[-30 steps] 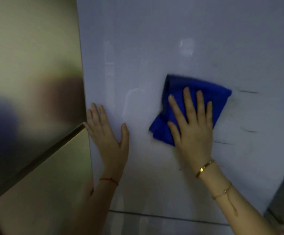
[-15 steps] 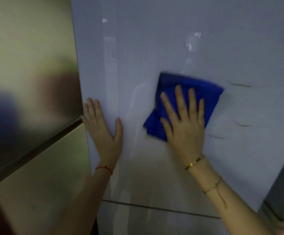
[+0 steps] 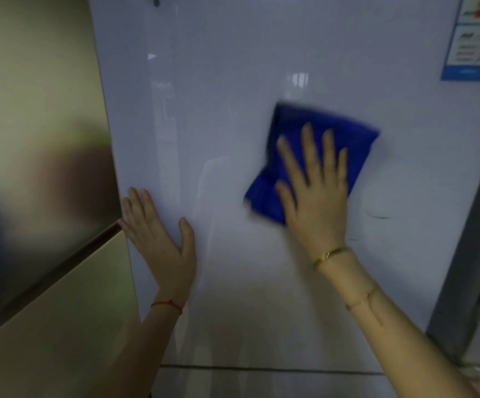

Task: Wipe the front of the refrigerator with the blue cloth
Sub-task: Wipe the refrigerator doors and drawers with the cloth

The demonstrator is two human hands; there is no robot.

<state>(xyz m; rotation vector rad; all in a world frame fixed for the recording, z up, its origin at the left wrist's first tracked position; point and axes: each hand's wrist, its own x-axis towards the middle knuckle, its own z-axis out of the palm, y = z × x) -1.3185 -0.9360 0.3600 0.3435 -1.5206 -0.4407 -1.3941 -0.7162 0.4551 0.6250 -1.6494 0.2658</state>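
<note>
The refrigerator's glossy white door (image 3: 233,110) fills most of the view. A folded blue cloth (image 3: 356,142) lies flat against the door at centre right. My right hand (image 3: 316,185) presses on it with fingers spread, covering its lower middle. My left hand (image 3: 158,237) rests flat and bare on the door near its left edge, fingers apart, holding nothing. Faint dark streaks (image 3: 378,216) mark the door just right of the cloth.
A gold-toned appliance (image 3: 38,139) with a dark horizontal seam stands directly left of the door. An energy label (image 3: 477,41) is stuck at the door's upper right. A grey vertical panel (image 3: 474,254) borders the right side. A seam (image 3: 261,369) crosses the door low down.
My right hand has slid the cloth to the right across the door, over some of the dark streaks. The view has tilted up, bringing the energy label into sight. My left hand stays planted.
</note>
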